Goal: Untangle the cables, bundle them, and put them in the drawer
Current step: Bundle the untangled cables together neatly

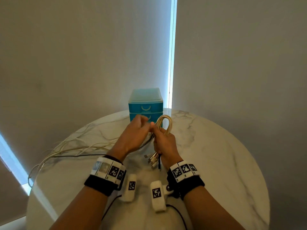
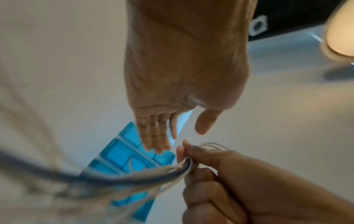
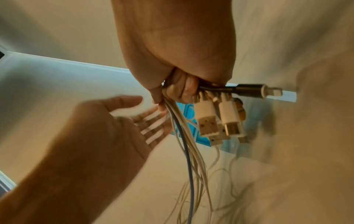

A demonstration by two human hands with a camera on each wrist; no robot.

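Fingers (image 3: 182, 89) of our right hand (image 1: 166, 143) clamp the cable bundle (image 1: 163, 124), looped above the fist, plugs (image 3: 220, 119) hanging below. Our left hand (image 1: 134, 135), at nine o'clock of it, has fingers straight and apart, holding nothing. Loose cable tails (image 1: 74, 146) trail toward eight o'clock over the marble table (image 1: 224, 146); pulled fast, they may snag or drag the loop loose. At twelve o'clock the blue drawer unit (image 1: 145, 103) stands closed.

The bench (image 1: 216, 146) under my hands is glossy veined marble. The drawer unit (image 1: 145, 103) is translucent blue plastic, and the cables (image 3: 184, 136) are smooth white plastic.
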